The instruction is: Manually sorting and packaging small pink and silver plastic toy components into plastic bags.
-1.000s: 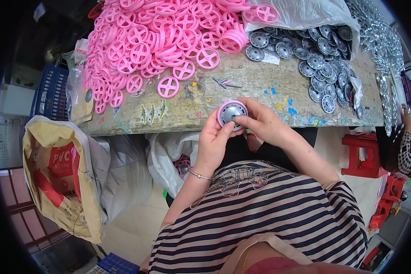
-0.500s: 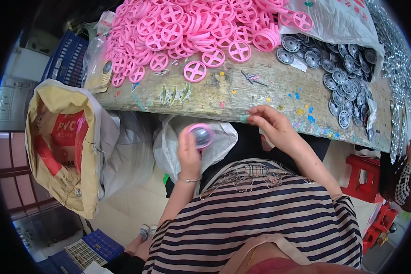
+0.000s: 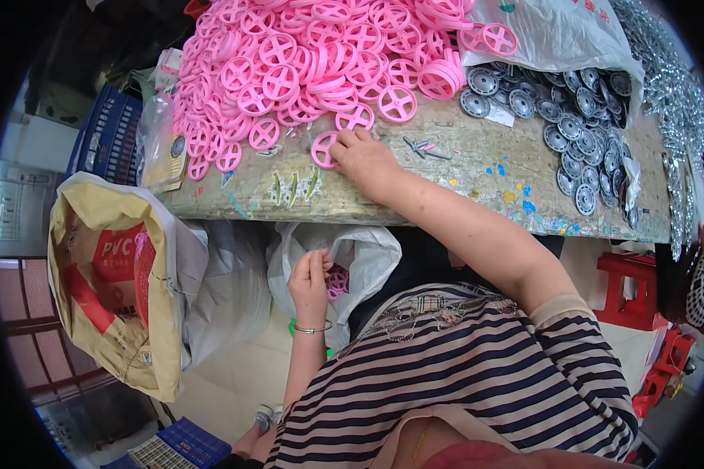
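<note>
My right hand (image 3: 365,166) reaches across the worn wooden table with its fingers closed on the edge of a pink four-spoked plastic wheel (image 3: 323,149). This wheel lies at the near side of a big heap of pink wheels (image 3: 321,62). My left hand (image 3: 310,272) is over the mouth of a white plastic bag (image 3: 375,254), its fingers drawn together and no wheel visible in them. Inside the bag, beside that hand, some pink wheels (image 3: 336,283) show.
Grey wheel discs (image 3: 579,144) are piled at the right below a white plastic bag (image 3: 555,35). Small dark pins (image 3: 426,148) and green-white stickers (image 3: 293,187) lie on the table (image 3: 461,199). A yellow sack (image 3: 168,313) stands left, a red stool (image 3: 630,289) right, silver tinsel (image 3: 673,102) far right.
The pink-rimmed wheel with a grey disc has left my left hand, which is now lower at the bag. My right hand has moved forward and left onto a pink wheel.
</note>
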